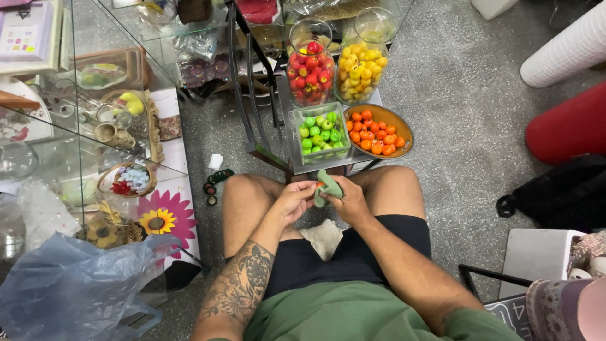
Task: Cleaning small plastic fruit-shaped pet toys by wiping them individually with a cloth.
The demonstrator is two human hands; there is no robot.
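Observation:
I sit with both hands together between my knees. My left hand (295, 199) pinches a small orange ball (319, 185), of which only a sliver shows. My right hand (351, 201) holds a green cloth (327, 187) pressed against that ball. Just beyond the hands stands a small table (285, 104) with a brown bowl of orange balls (405, 129), a clear square tub of green balls (320, 134), a glass jar of red balls (310, 71) and a glass jar of yellow balls (362, 68).
A glass display case (95, 126) with trinkets and baskets fills the left side. A blue plastic bag (72, 287) lies at lower left. A black bag (558, 192), a red roll (568, 126) and a white roll (565, 47) sit at right on the grey floor.

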